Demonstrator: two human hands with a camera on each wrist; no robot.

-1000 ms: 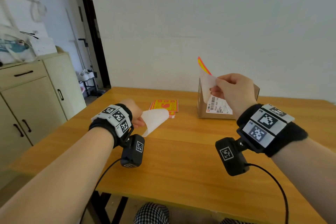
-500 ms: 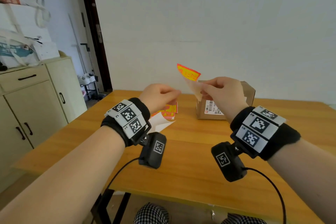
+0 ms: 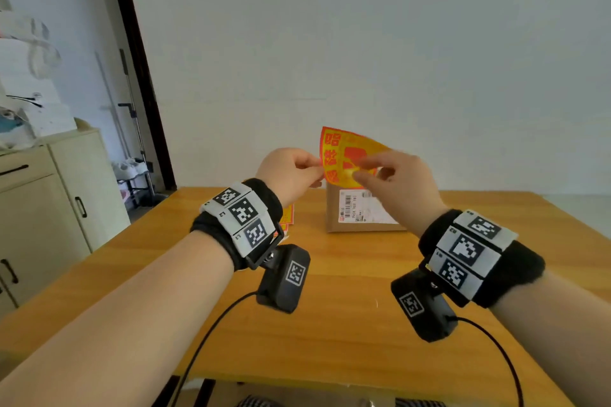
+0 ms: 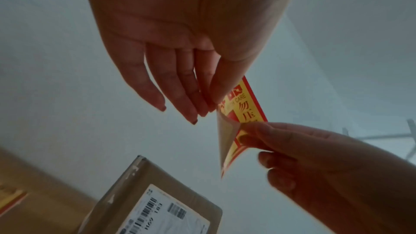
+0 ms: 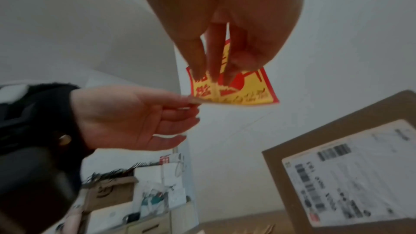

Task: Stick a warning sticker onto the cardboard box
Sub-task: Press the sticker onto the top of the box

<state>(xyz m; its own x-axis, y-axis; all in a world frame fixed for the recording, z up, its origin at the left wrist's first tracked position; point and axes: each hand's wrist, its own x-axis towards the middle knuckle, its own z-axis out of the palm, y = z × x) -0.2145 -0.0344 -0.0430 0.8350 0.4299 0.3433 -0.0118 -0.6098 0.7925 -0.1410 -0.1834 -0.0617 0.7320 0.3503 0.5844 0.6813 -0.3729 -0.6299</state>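
Head view: the left hand (image 3: 291,172) and right hand (image 3: 393,185) hold the yellow-and-red warning sticker (image 3: 344,155) in the air above the cardboard box (image 3: 334,218) on the wooden table (image 3: 330,324).

Left wrist view: the left thumb and fingers (image 4: 202,95) pinch the sticker's upper edge; the right fingers pinch its lower, curled part.

Right wrist view: the right fingertips (image 5: 211,70) grip the printed face; the box's shipping label (image 5: 351,175) lies below.

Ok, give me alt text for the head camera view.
Both hands, left hand and right hand, pinch a red and yellow sticker in the air above a cardboard box on a wooden table.
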